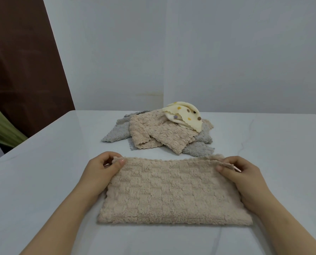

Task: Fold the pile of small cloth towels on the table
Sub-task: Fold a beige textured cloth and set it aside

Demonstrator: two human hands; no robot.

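A beige fluffy towel (173, 192) lies folded in half on the white table (43, 181) in front of me. My left hand (102, 170) pinches its far left corner between thumb and fingers. My right hand (242, 173) pinches the far right corner the same way. Behind it sits the pile of towels (159, 133): beige ones on top of grey ones, crumpled and overlapping. A cream towel with coloured dots (184, 115) lies bunched on the pile's far right.
The table's left edge runs diagonally past a dark brown panel (24, 70) and something green (4, 129) below it. A pale wall (190, 52) stands right behind the table's far edge.
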